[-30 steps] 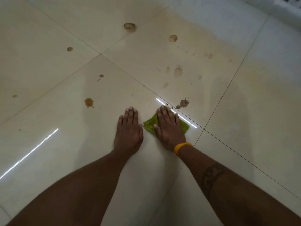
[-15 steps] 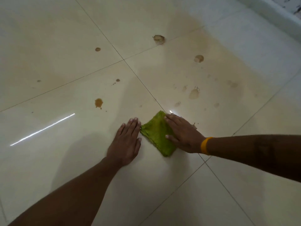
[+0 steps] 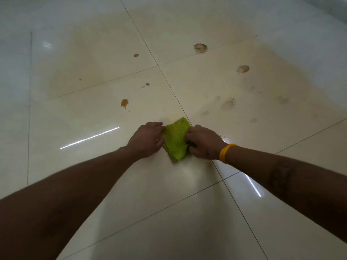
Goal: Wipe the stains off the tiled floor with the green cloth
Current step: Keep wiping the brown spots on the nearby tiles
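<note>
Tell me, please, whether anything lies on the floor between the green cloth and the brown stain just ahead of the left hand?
Nothing visible does. The cloth, held at its edges by the left hand and right hand, has only bare tile between it and the stain, apart from a few tiny specks beside that stain.

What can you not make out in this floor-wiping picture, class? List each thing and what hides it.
- Head view: the floor under the green cloth is covered, so any stain there is unseen.
- The fingertips of the left hand and right hand curl into the cloth; the grip is unclear.
- The tattoo is too dark to read.
- The faint stains are too pale to outline.
</note>
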